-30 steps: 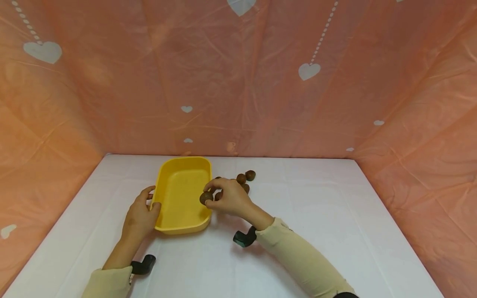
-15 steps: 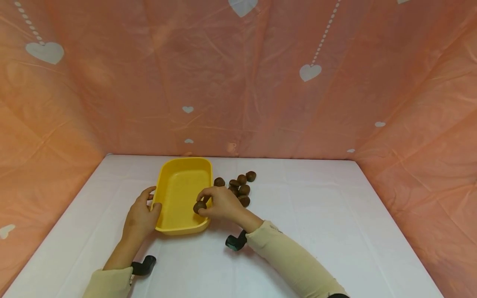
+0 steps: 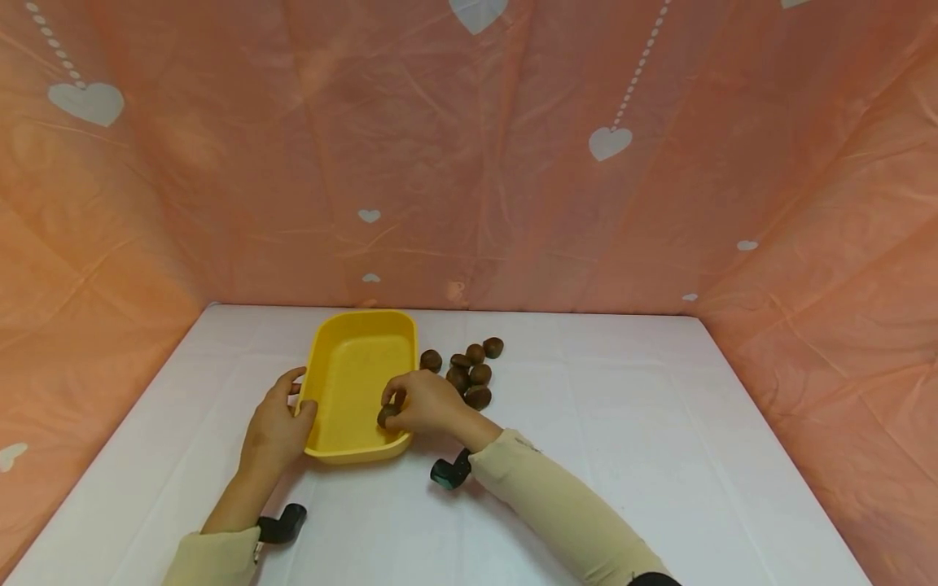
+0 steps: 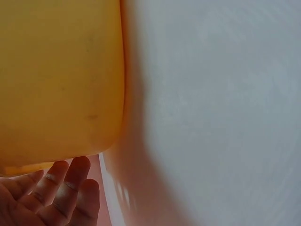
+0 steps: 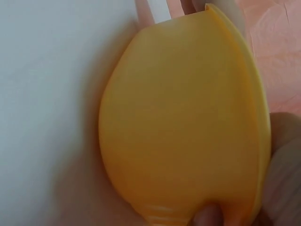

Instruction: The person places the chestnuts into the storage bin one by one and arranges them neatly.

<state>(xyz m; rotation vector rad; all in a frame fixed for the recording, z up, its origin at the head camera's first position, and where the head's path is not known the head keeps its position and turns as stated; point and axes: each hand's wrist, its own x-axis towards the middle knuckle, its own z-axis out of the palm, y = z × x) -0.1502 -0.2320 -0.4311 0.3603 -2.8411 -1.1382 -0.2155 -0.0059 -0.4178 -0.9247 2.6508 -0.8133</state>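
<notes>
Chestnut (image 3: 384,417) sits between right fingers (image 3: 400,382), pinched at their tips — over yellow tray (image 3: 348,370).

Both arms (image 3: 572,505) extend forward — left fingers (image 4: 68,190) gently bent, right fingers (image 3: 401,382) pinched inward.

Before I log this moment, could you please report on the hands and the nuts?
Left hand grips yellow tray. Right hand pinches brown nut over tray. Other nuts lie beside tray. No obstruction visible.
</notes>
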